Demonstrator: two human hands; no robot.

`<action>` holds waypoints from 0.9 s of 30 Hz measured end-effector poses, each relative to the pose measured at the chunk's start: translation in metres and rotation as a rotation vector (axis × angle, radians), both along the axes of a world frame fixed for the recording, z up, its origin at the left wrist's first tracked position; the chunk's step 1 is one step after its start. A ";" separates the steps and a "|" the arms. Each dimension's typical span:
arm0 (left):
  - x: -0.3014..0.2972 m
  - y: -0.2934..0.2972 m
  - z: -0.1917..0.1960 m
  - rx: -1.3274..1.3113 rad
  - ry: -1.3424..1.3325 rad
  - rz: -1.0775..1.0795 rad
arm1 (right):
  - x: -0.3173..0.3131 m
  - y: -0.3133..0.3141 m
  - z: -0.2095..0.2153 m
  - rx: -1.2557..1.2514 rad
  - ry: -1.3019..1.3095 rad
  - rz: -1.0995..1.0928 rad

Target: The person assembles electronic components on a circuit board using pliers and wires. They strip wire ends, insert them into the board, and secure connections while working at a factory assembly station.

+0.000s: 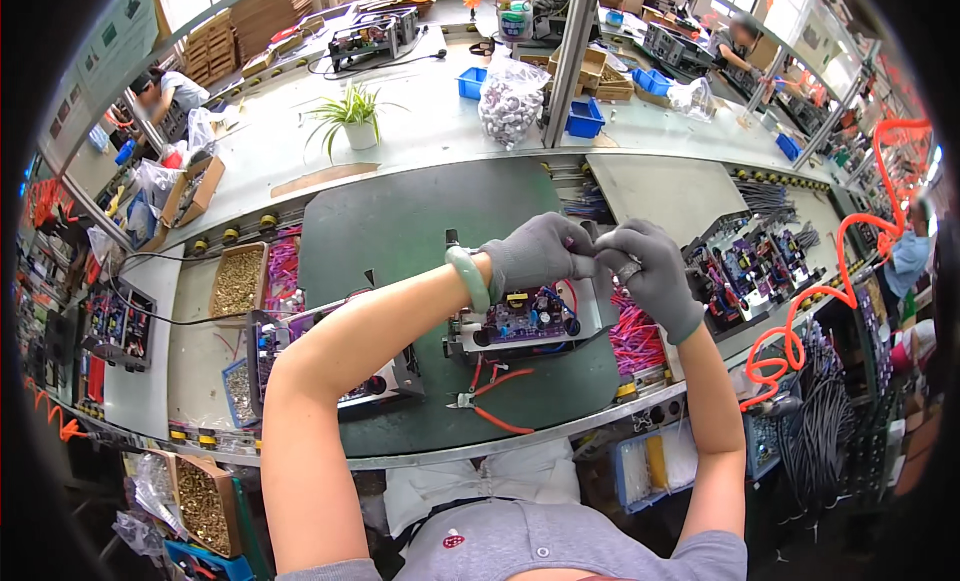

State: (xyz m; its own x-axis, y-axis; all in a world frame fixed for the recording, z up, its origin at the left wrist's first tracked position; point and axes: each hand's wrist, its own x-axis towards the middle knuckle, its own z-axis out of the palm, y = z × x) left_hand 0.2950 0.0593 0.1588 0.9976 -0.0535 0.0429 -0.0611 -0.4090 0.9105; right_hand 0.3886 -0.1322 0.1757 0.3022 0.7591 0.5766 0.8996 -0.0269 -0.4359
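My left hand [538, 253] and my right hand [652, 269], both in grey gloves, meet above the right end of an open electronic unit [520, 326]. Their fingertips are pinched close together; whatever is between them is too small or hidden to name. The unit has a purple circuit board, black knobs and pale metal sides, and rests on a dark green work mat [375, 226]. Nearer to me lies a pair of cutting pliers [490, 399] with orange handles, jaws toward the left. My left forearm partly covers a second open unit [385, 381].
Left of the mat stand a box of brass-coloured small parts [240, 281] and pink wires [285, 271]. Red and pink wires [637, 336] lie at its right, beside more circuit boards [755, 271]. An orange coiled hose [795, 331] hangs at right. A potted plant [360, 131] stands beyond.
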 end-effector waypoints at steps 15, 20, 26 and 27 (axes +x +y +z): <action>0.015 0.002 -0.016 0.978 0.068 0.044 | -0.013 0.017 -0.043 -0.109 0.228 -0.352; 0.033 -0.001 -0.021 1.004 0.091 0.008 | -0.006 0.012 -0.047 -0.230 0.317 -0.329; 0.017 0.004 -0.018 0.797 0.065 0.052 | -0.005 0.012 -0.049 -0.161 0.327 -0.306; 0.018 0.004 -0.021 0.823 0.056 0.052 | -0.007 0.012 -0.048 -0.185 0.334 -0.318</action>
